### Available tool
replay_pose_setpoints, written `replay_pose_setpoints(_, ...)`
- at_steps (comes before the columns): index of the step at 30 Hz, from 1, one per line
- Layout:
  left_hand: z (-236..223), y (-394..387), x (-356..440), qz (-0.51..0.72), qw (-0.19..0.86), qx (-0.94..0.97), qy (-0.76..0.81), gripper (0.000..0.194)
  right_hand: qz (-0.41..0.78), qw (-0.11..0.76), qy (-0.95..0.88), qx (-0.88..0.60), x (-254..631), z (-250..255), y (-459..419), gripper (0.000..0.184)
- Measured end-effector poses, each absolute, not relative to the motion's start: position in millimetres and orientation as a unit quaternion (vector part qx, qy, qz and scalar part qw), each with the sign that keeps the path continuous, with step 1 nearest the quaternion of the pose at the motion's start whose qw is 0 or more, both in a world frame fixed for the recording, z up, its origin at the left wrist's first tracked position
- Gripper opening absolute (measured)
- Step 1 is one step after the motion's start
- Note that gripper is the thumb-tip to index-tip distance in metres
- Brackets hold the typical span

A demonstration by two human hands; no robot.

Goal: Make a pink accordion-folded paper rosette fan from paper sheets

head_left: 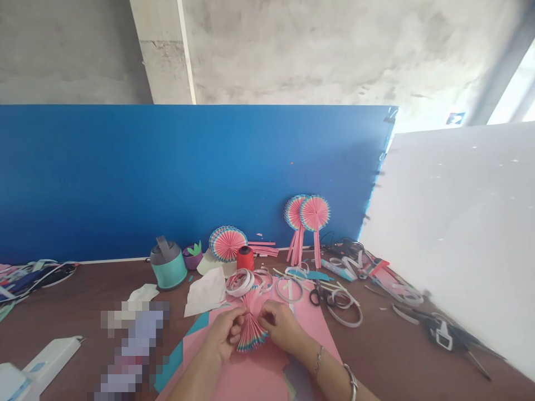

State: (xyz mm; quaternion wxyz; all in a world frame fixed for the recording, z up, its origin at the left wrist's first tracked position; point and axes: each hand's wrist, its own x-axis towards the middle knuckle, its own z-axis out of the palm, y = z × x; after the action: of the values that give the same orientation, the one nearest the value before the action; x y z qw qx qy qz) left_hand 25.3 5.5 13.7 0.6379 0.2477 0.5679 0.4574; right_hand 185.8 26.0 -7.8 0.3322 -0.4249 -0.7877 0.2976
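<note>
A pleated pink paper fan [252, 333] with blue, rainbow-like edges is pinched in at its middle and spreads above and below. My left hand [228, 329] grips its middle from the left side. On the right, my right hand [282, 324] has its fingers pressed together at the fan's middle; whether they also hold thread is too small to tell. Beneath both hands lie pink paper sheets [234, 374], with a teal sheet [170, 367] showing at the left. Just beyond the fan are rolls of white tape [239, 282] and a red thread spool [245, 258].
Finished round pink fans [315, 213] lean on the blue partition [200, 178]; more fans [228, 243] lie stacked left of them. A teal container [168, 267] stands at the back left. Scissors [316, 295] lie among paper strips on the right, and a glue gun [443, 334] is farther right.
</note>
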Motion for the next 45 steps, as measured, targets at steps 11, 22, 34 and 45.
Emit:
replay_pose_setpoints(11, 19.2, 0.8, 17.9, 0.390, 0.573, 0.386, 0.608, 0.023, 0.429, 0.400, -0.728, -0.355, 187.9, 9.2, 22.0, 0.010)
replay_pose_setpoints(22, 14.2, -1.6, 18.7, 0.336, 0.519, 0.465, 0.634, 0.029, 0.430, 0.289, -0.784, -0.342, 192.1, 6.7, 18.9, 0.017)
replay_pose_setpoints(34, 17.4, -2.5, 22.6, 0.338, 0.545, 0.471, 0.605, 0.043, 0.317, 0.294, -0.849, -0.304, 184.9, 5.9, 10.0, 0.017)
replay_pose_setpoints(45, 19.1, -9.0, 24.2, 0.293, 0.505, 0.567, 0.581, 0.024, 0.400, 0.347, -0.759, -0.379, 185.8, -0.9, 22.9, 0.012)
